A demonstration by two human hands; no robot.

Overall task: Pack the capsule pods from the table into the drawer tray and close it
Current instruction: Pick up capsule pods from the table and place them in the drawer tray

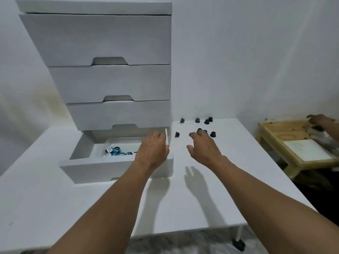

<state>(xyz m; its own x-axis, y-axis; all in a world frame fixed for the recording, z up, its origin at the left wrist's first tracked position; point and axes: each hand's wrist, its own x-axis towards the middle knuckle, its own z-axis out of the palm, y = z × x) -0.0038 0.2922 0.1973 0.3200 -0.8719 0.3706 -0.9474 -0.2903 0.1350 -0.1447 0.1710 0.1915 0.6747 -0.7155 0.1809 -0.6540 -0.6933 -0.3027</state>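
The bottom drawer (117, 169) of a white drawer unit stands pulled out on the white table (201, 198). Inside it a white tray (99, 149) holds several blue-topped capsule pods (116, 151). My left hand (153, 151) hovers over the drawer's right end, fingers curled downward; whether it holds a pod is hidden. Several dark capsule pods (207, 121) lie scattered on the table to the right of the unit. My right hand (203, 145) reaches over the nearer pods (212, 134) with fingers spread, touching or just above one.
The drawer unit (110, 52) has three shut drawers above the pulled-out one. A wooden side table (275, 132) with a white sheet stands at right, where another person's hand (319, 120) works. The white table's front edge and a leg are near bottom right.
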